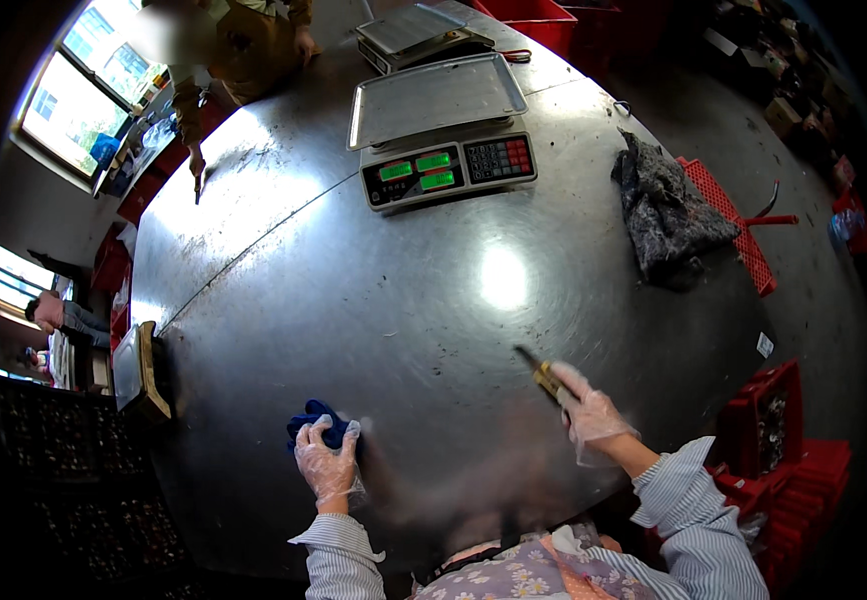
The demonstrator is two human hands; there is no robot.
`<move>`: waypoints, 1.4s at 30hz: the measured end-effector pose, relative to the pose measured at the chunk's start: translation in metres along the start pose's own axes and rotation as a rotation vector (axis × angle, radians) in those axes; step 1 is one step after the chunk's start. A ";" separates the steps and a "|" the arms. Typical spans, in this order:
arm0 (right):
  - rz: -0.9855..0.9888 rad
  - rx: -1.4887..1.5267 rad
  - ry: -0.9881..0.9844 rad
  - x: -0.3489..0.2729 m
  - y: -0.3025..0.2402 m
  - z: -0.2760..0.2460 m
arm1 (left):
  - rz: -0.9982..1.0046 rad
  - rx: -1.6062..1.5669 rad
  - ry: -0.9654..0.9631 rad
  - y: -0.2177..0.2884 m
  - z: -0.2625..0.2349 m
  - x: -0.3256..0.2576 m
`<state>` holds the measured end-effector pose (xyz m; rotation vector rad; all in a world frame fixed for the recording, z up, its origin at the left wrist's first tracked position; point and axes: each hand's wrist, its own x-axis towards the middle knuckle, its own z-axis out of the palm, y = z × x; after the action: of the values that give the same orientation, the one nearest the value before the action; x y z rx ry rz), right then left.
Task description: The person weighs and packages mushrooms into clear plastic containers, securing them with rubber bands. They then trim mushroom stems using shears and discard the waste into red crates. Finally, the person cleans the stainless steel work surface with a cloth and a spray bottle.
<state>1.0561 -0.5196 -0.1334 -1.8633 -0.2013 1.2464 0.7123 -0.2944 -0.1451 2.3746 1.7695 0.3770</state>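
Down at the near edge of the steel table [373, 290] we see both of the person's hands in thin clear gloves, with striped sleeves behind them; the left hand [327, 462] is pressed down on a crumpled blue cloth [315, 421], fingers curled over it, the cloth lying flat against the metal near the table's front left part. Off to the right, the right hand [587, 410] is closed around the yellowish handle of a knife [541, 372], its dark blade pointing up and left, just above the tabletop; we cannot tell whether the tip touches the surface. Farther back sits a weighing scale [445, 130] with a steel pan and lit green displays, and a second scale [415, 34] behind it. A dark grey rag [665, 212] lies heaped at the table's right edge, beside a red crate [735, 222]. Another person [243, 45] stands at the far left corner
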 end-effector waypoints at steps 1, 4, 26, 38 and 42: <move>0.024 -0.137 -0.104 -0.007 0.002 0.002 | -0.019 0.002 -0.004 -0.003 -0.004 -0.004; -0.025 0.062 0.153 -0.010 0.001 0.005 | -0.068 -0.013 0.001 -0.015 -0.010 -0.018; -0.994 -1.262 0.271 -0.009 0.027 -0.054 | 1.022 -0.765 -0.184 0.467 0.085 0.094; -0.753 -0.852 0.303 -0.029 0.018 -0.204 | 0.995 -0.574 -0.056 0.465 0.196 0.055; -0.771 -0.611 0.262 -0.029 0.029 -0.226 | 0.316 -0.120 -0.115 0.262 0.091 -0.013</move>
<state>1.2173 -0.6805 -0.1056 -2.0992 -1.1345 0.4140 0.9757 -0.3804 -0.1620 2.5330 1.2868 0.3641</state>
